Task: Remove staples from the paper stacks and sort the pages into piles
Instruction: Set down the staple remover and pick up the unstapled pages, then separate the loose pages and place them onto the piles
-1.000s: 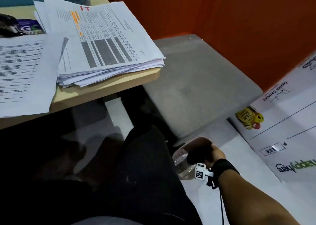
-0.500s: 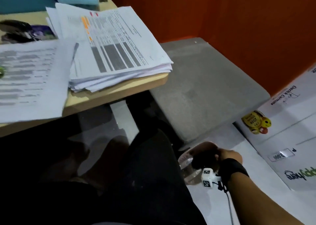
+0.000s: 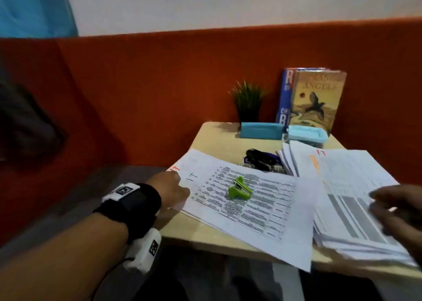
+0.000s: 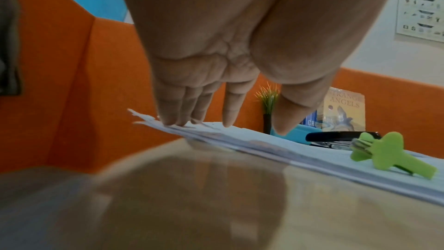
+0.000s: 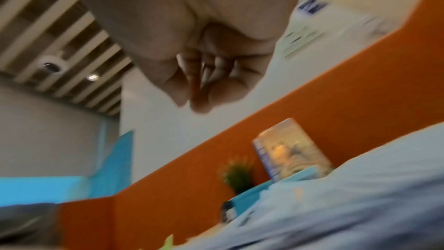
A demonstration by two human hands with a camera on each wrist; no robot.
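Observation:
A stapled paper stack (image 3: 251,211) of printed text lies at an angle on the small wooden table (image 3: 217,140). A green staple remover (image 3: 239,189) sits on top of it. My left hand (image 3: 180,187) rests on the stack's near left corner, and the left wrist view shows straight fingers (image 4: 171,119) pressing the page edges (image 4: 240,140), with the staple remover (image 4: 384,153) off to the right. My right hand (image 3: 388,207) is blurred over the thicker right pile (image 3: 349,186). Its fingers (image 5: 199,100) are loosely curled with nothing visible in them.
A black stapler (image 3: 260,160) lies behind the papers. Two blue boxes (image 3: 261,130), a small plant (image 3: 247,101) and upright books (image 3: 317,97) line the table's back edge against an orange partition (image 3: 148,95). A grey bench seat (image 3: 91,186) lies to the left.
The view has swung up from the floor to the table. My right hand left the clear plastic container near the floor and rose over the right pile. My left hand has come into view.

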